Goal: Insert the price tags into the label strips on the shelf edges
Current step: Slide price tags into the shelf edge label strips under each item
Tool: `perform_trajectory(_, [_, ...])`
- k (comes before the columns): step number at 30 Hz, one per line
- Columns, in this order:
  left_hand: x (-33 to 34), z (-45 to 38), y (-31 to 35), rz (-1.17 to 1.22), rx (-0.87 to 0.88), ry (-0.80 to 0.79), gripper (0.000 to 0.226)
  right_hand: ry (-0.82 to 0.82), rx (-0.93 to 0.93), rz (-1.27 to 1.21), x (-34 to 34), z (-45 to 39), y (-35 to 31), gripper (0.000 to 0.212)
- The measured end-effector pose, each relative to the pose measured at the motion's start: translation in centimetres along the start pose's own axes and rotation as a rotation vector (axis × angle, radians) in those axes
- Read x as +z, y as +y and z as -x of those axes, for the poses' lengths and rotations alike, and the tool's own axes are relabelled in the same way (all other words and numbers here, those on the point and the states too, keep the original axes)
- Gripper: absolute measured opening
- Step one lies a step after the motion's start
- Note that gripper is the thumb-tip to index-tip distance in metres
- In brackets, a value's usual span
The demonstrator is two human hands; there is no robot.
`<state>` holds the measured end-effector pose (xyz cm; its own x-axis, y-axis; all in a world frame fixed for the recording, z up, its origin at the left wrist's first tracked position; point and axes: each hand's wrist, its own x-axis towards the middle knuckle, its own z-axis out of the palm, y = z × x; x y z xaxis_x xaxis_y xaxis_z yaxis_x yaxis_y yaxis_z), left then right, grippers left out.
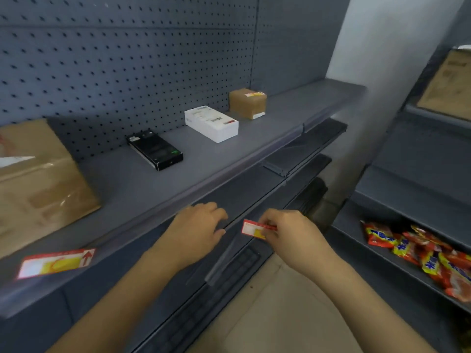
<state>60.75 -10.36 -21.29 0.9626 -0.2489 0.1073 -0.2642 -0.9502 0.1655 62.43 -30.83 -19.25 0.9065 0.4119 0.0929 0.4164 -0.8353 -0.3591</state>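
The right hand (293,235) pinches a red price tag (254,229) near the shelf's label strip (153,220); the left hand (198,230) rests beside it, fingers loosely curled.

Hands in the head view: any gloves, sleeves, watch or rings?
None visible. The left hand and right hand are bare, with no gloves, and both forearms are uncovered to the bottom edge of the frame. No watch, ring, wristband or marking shows, though the picture is slightly blurred.
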Motion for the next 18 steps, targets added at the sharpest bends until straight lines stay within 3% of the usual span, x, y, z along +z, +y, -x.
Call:
perform_trajectory(5, [2.2, -1.6, 0.1, 0.026, -0.204, 0.126, 0.033, -0.074, -0.231, -0.116, 0.5, -5.0, 4.0, 0.006])
perform_trajectory(9, [3.5, -1.6, 0.8, -0.007, -0.387, 0.132, 0.042, -0.168, -0.383, -0.181, 1.6, -8.8, 5.9, 0.011])
perform_trajectory(18, [5.0, -1.2, -1.8, -0.086, -0.630, 0.203, 0.047, -0.249, -0.578, -0.390, 4.8, -15.0, 3.8, 0.017])
